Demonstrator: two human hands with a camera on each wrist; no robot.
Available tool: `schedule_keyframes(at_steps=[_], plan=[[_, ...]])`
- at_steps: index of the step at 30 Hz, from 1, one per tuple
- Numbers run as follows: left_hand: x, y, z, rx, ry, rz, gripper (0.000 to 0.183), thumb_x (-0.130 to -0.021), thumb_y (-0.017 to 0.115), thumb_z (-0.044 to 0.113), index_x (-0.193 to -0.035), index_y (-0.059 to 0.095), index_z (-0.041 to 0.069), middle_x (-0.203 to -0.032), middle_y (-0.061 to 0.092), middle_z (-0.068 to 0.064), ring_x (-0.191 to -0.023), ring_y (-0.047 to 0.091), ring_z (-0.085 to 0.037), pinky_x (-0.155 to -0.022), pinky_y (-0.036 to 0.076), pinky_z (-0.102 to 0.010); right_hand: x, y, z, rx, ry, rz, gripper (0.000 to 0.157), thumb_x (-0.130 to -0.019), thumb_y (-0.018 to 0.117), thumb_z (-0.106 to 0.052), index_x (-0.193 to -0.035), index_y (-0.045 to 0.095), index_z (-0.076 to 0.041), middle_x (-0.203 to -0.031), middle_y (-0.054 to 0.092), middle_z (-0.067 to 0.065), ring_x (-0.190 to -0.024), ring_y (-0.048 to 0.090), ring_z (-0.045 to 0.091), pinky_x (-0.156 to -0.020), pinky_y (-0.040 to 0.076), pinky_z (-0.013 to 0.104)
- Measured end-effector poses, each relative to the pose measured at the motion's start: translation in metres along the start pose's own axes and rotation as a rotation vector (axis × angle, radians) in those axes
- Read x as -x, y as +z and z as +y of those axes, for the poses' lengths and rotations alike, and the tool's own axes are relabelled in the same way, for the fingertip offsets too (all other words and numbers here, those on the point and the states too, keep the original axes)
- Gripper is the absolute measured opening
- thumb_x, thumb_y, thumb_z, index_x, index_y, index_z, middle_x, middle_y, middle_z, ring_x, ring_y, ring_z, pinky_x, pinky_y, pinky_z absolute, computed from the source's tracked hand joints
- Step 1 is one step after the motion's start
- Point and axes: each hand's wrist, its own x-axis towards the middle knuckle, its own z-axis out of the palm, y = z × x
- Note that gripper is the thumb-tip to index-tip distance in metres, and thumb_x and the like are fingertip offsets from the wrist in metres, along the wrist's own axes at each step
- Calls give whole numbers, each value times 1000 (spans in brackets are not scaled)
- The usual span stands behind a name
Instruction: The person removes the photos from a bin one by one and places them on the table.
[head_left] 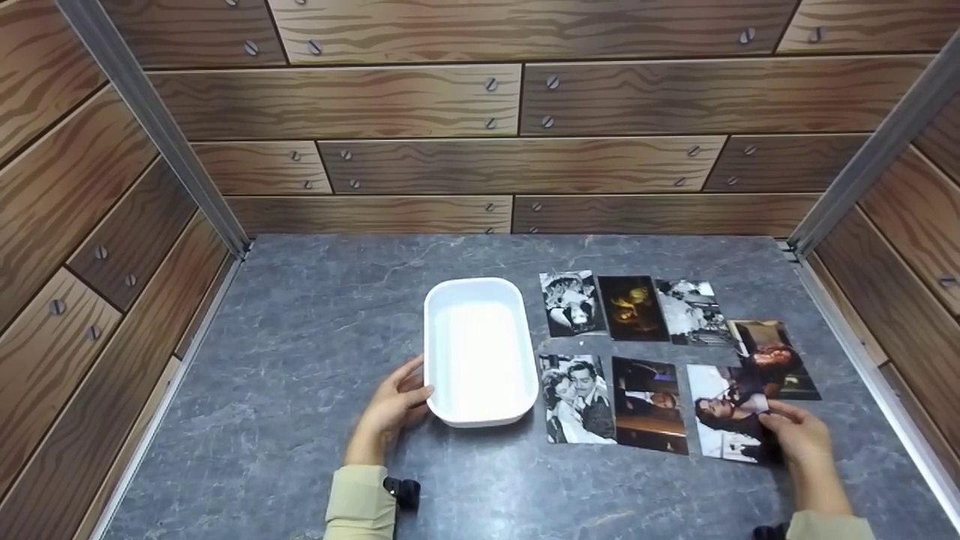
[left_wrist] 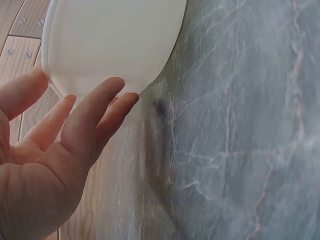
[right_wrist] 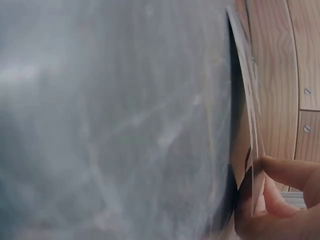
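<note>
A white rectangular dish stands mid-table, its inside bare. My left hand holds its near left side, thumb at the rim and fingers against the outer wall. At the right, my right hand pinches the right edge of a photo card showing a long-haired person in dark clothes. The right wrist view catches this card edge-on, thumb and fingers on either side. It overlaps another colour photo behind it in the head view.
Left of the held card lie a dark colour photo and a black-and-white couple photo. Behind them is a row of photos. Wood-patterned walls enclose the grey marbled table at the back and sides.
</note>
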Motion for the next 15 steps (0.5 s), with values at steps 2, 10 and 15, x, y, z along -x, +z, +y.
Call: schedule_keyframes(at_steps=[2,10,15], plan=[[-1,0,0,-9,-1,5,69,-89,65,2,-149,33,1,-143,42,-32,-112,63,-29,-89,56,-39,-1,2,-1,33,-20,25,28,-85,62,-1,-76,67,-27,-64,57,-21,-64,48,-9,-62,41,9],[-3,2,-1,-9,-6,12,68,-88,66,1,-148,34,1,-142,44,-32,-108,64,-26,-88,57,-38,-3,4,-3,198,-69,71,21,-84,64,-5,-101,70,6,-69,60,-15,-63,46,-6,-60,41,11],[-4,-1,1,-22,4,7,68,-88,66,2,-148,34,1,-142,43,-32,-110,63,-28,-88,57,-38,-2,8,-6,255,-72,77,37,-86,65,-10,-116,63,11,-84,68,4,-66,44,-6,-61,41,12]])
